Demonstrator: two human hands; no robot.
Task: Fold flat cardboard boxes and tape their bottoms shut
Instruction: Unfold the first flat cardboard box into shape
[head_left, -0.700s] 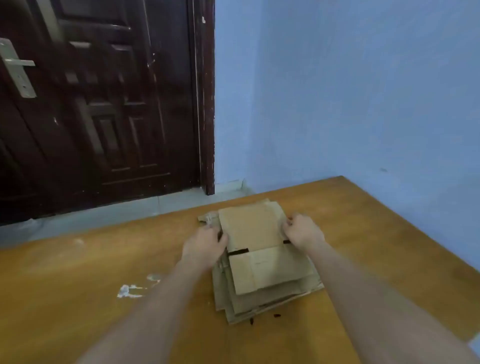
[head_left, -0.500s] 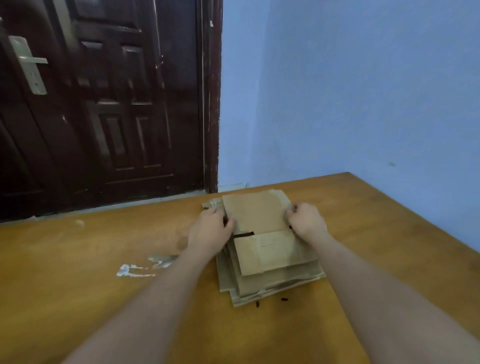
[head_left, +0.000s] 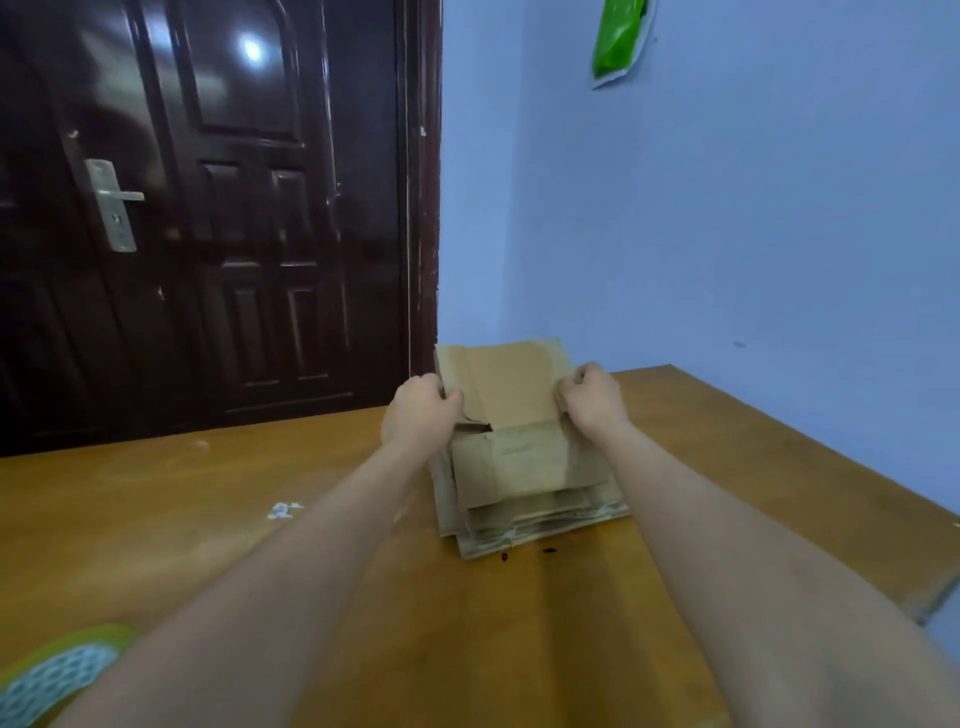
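From the head camera, a stack of flattened cardboard boxes lies on a wooden table, toward its far right part, near the blue wall; the top flat box is tilted up at its far end, its upper panel rising above the table edge while its lower part rests on the pile. The left hand grips the left edge of that top box, fingers curled round the cardboard with the thumb on the near face; the right hand grips the right edge in the same way, its fingers bent tight over the rim. A torn notch shows in the cardboard just beside the left thumb.

As a judgement, the task is at its very start: no box stands opened, no flap looks folded in, and no tape or tape roll is visible anywhere on the table; the top box seems only to be coming off the pile, so opening it, folding its bottom flaps and taping remain, as do all the boxes beneath.

A dark wooden door with a metal handle stands behind the table; a green bag hangs on the wall; a green-rimmed object sits at the near left corner, its nature unclear; white paint marks spot the tabletop.
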